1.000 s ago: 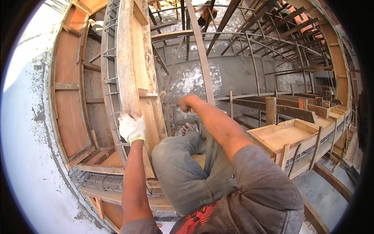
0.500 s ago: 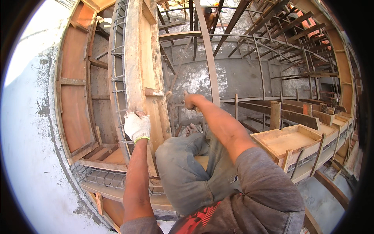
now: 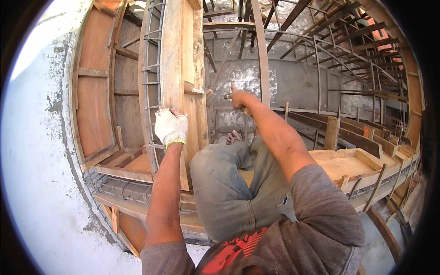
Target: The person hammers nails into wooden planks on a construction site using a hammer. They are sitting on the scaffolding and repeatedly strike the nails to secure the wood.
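Observation:
My left hand [image 3: 171,126], in a white knit glove with bare fingertips, is closed on the upper edge of a long wooden formwork board [image 3: 173,59]. Whether a small thing is pinched in its fingers cannot be seen. To the right and a little farther off, my bare right hand [image 3: 239,98] is raised in a closed grip. A small dark end pokes out on its left side and a light brown bit shows under it; the held thing is mostly hidden. Beside the board on the left runs a rebar cage [image 3: 153,59].
My bent knees in grey trousers [image 3: 220,178] are close beside the board. An upright brown timber [image 3: 261,55] rises past my right hand. Dark wooden props [image 3: 366,50] crowd the far right. A shallow wooden box form [image 3: 343,162] lies to the right, with a white wall [image 3: 36,151] at left.
The view has shifted, so the scene sits farther right and slightly higher. My right hand is higher against the background. The left hand stays at the board's edge.

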Action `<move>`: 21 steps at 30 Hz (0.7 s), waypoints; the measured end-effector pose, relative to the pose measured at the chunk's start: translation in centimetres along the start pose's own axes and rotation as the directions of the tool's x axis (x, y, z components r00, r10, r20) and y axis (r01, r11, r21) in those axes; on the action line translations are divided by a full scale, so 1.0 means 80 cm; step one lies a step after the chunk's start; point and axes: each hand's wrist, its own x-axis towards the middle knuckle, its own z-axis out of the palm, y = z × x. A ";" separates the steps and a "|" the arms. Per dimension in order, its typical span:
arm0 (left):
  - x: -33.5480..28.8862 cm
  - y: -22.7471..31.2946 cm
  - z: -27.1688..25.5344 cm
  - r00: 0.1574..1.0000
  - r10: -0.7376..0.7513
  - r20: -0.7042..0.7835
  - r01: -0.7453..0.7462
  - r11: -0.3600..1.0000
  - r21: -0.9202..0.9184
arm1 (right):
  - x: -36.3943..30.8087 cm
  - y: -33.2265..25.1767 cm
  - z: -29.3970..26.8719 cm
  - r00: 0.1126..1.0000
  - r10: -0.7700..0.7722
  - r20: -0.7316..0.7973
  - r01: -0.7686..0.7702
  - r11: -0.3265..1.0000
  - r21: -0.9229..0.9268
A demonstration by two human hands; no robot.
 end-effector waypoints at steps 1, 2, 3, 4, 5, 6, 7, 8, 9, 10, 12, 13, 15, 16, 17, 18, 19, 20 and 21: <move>0.001 0.000 0.001 1.000 0.003 -0.006 -0.002 1.000 0.010 | 0.001 0.002 0.000 1.000 -0.004 -0.018 0.004 1.000 -0.003; 0.001 0.000 0.002 1.000 0.003 -0.005 -0.003 1.000 0.009 | 0.002 0.004 0.000 0.999 -0.009 -0.037 0.009 1.000 -0.005; 0.001 0.002 0.000 1.000 0.006 -0.005 -0.006 1.000 0.007 | 0.008 0.007 -0.001 1.000 -0.011 -0.016 0.011 1.000 -0.025; 0.002 0.003 0.000 1.000 0.010 -0.004 -0.010 1.000 0.005 | 0.015 0.010 -0.003 1.000 -0.013 0.005 0.014 0.999 -0.044; 0.002 0.003 -0.001 1.000 0.012 -0.002 -0.012 1.000 -0.001 | 0.020 0.013 -0.002 1.000 -0.012 0.008 0.012 0.999 -0.050; 0.002 0.001 0.000 1.000 0.008 0.000 -0.008 1.000 -0.005 | 0.016 0.008 -0.003 1.000 -0.014 0.016 0.015 0.998 -0.061; 0.002 0.000 0.001 1.000 0.005 0.002 -0.005 1.000 -0.009 | 0.011 0.005 -0.003 1.000 -0.013 0.005 0.013 0.998 -0.059; 0.002 -0.001 0.001 1.000 0.003 0.001 -0.003 1.000 -0.007 | 0.005 0.003 -0.004 1.000 -0.005 0.001 0.005 0.998 -0.062; 0.002 0.000 0.001 1.000 0.005 -0.001 -0.005 1.000 -0.005 | -0.008 -0.002 -0.009 1.000 0.004 -0.006 -0.005 0.998 -0.062; 0.001 -0.001 0.001 1.000 0.005 -0.001 -0.005 1.000 -0.002 | -0.020 -0.008 -0.012 1.000 0.019 -0.005 -0.019 0.997 -0.068; 0.001 0.000 0.000 1.000 -0.001 -0.004 0.001 1.000 0.005 | -0.028 -0.011 -0.015 1.000 0.031 -0.004 -0.031 0.996 -0.081; 0.001 0.001 0.000 1.000 -0.002 -0.005 0.002 1.000 0.007 | -0.028 -0.010 -0.015 1.000 0.028 -0.006 -0.028 0.996 -0.087; 0.002 0.000 0.001 1.000 -0.002 -0.001 0.002 1.000 0.001 | -0.025 -0.007 -0.014 1.000 0.026 -0.006 -0.027 0.996 -0.086; 0.002 0.000 0.001 1.000 -0.003 0.001 0.003 1.000 -0.003 | -0.021 -0.005 -0.012 1.000 0.027 -0.006 -0.028 0.997 -0.078; 0.002 -0.001 0.001 1.000 -0.002 -0.001 0.002 1.000 -0.004 | -0.017 -0.004 -0.011 1.000 0.029 -0.005 -0.029 0.997 -0.070; 0.002 -0.001 0.002 1.000 0.000 -0.002 -0.001 1.000 -0.006 | -0.011 -0.001 -0.009 1.000 0.021 0.011 -0.020 0.996 -0.086; 0.003 -0.001 0.003 1.000 0.003 -0.003 -0.003 1.000 -0.008 | -0.004 0.002 -0.009 1.000 0.013 0.027 -0.010 0.995 -0.102; 0.003 0.000 0.002 1.000 0.003 0.002 -0.003 1.000 -0.004 | 0.002 0.006 -0.008 0.999 0.006 0.042 -0.001 0.993 -0.117; 0.004 0.000 0.002 1.000 -0.002 0.007 0.002 1.000 0.001 | 0.001 0.005 -0.007 0.999 -0.004 0.043 0.009 0.993 -0.116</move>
